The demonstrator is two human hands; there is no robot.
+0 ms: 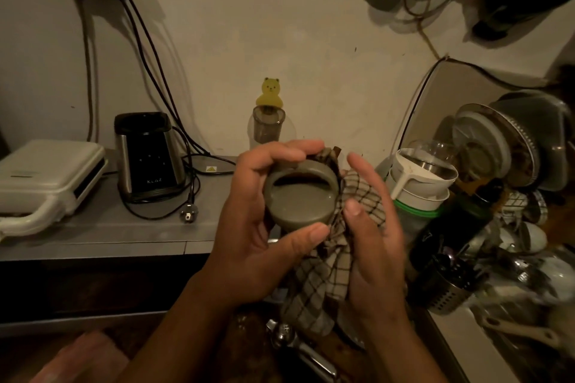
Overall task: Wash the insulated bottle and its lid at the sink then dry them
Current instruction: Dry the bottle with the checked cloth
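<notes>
The left hand (258,227) curls round the lid (300,200), holding it up above the tap (286,336) with its top facing out, so the right hand (370,227) – thumb pinching the checked cloth (326,277) to its side – can, I'd say, rub it dry.

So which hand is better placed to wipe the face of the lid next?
The right hand: it holds the checked cloth against the side of the lid, thumb on top. The left hand is occupied, its fingers curled round the lid's rim to hold it.
</notes>
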